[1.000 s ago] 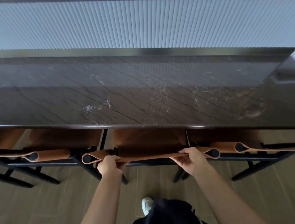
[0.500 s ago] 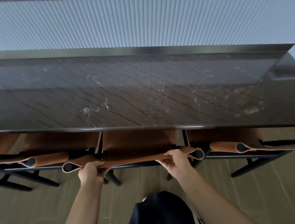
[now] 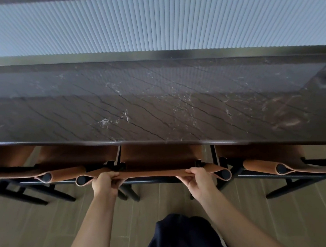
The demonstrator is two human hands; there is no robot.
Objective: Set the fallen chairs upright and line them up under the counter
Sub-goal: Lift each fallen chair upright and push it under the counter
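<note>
Three chairs with brown leather seats and black frames stand upright, their seats tucked under the dark marble counter point(image 3: 157, 108). The middle chair point(image 3: 161, 158) is right in front of me. My left hand point(image 3: 104, 183) grips the left part of its leather backrest strap and my right hand point(image 3: 196, 179) grips the right part. The left chair point(image 3: 64, 166) almost touches the middle one. The right chair point(image 3: 268, 154) stands a small gap away.
A ribbed white panel point(image 3: 150, 23) rises behind the counter. The floor point(image 3: 40, 230) is brown wood planks. Black chair legs point(image 3: 292, 185) splay out towards me on both sides. My dark trouser leg point(image 3: 179, 237) is below.
The middle chair slid left while both hands kept their grip on the backrest. It now sits close against the left chair, and the gap to the right chair has widened.
</note>
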